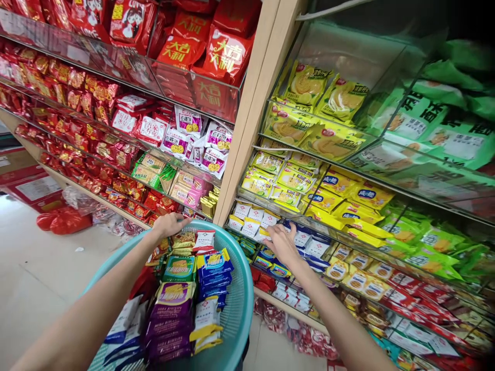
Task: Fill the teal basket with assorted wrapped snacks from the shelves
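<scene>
A teal plastic basket (245,309) in front of me holds stacked snack packets: purple soda biscuits (172,309), green packs (180,268), blue packs (214,270) and white-and-yellow packs (207,317). My left hand (170,225) is closed over the basket's far rim beside the shelf. On the right, my right hand (284,242) reaches down to a shelf bin, fingers bent and apart. Its fingertips touch or nearly touch small white-and-yellow packets (251,226); white-and-navy packets (317,247) lie beside it. Nothing lifted shows in that hand.
A wooden upright (247,108) divides two shelf units with clear bin fronts. Red packets (224,51) fill the left unit; yellow (290,123) and green packets (444,113) fill the right. A red plastic bag (64,220) and a carton (31,180) are on the floor at left.
</scene>
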### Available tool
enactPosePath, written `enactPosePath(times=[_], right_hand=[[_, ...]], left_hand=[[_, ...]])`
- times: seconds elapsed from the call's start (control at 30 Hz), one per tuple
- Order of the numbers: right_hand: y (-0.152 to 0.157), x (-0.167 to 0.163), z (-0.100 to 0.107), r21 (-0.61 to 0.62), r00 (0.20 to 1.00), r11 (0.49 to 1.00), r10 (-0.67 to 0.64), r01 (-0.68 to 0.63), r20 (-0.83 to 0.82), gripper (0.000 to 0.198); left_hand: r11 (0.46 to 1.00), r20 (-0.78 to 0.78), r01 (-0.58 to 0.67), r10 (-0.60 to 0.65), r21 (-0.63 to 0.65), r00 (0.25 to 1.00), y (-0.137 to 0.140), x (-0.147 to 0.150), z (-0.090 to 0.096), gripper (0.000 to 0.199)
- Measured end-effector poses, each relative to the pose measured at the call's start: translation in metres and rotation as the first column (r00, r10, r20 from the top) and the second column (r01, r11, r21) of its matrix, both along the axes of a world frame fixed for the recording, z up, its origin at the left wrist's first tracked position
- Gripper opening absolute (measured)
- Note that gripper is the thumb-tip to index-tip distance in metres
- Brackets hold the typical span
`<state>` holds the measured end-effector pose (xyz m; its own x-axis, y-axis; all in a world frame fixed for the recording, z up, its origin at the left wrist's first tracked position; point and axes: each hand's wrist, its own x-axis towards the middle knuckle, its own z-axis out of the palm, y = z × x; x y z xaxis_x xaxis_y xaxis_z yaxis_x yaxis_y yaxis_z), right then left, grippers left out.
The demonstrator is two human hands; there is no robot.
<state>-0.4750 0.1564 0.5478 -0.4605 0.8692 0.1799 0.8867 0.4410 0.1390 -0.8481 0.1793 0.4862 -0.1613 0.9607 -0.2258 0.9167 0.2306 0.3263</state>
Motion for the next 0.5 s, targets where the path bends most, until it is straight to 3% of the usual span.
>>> enactPosePath(times=[0.23, 0.3, 0.37, 0.43, 0.5], right_hand=[[-0.015, 0.001, 0.020, 0.004, 0.998, 1.000, 0.024, -0.023, -0.064, 0.005], [-0.028, -0.006, 0.030, -0.014, 0.989, 0.999, 0.048, -0.051, -0.143, 0.006], [-0.043, -0.017, 0.037, -0.124, 0.955, 0.989, 0.045, -0.085, -0.295, 0.011], [-0.056, -0.031, 0.036, -0.333, 0.875, 0.931, -0.030, -0.152, -0.484, 0.018], [-0.067, -0.046, 0.025, -0.543, 0.771, 0.786, -0.140, -0.295, -0.621, 0.024]], left_hand=[[1.000, -0.014, 0.001, -0.001, -0.001, 1.000, -0.001, 0.000, 0.000, 0.074], [1.000, -0.017, 0.001, -0.001, 0.001, 1.000, -0.002, 0.000, 0.000, 0.074], [1.000, -0.019, 0.002, -0.002, 0.009, 1.000, -0.001, 0.001, 0.000, 0.073], [1.000, -0.017, 0.007, -0.006, 0.015, 1.000, -0.001, 0.002, 0.000, 0.073], [1.000, -0.014, 0.011, -0.011, 0.018, 1.000, -0.001, 0.003, 0.001, 0.073]])
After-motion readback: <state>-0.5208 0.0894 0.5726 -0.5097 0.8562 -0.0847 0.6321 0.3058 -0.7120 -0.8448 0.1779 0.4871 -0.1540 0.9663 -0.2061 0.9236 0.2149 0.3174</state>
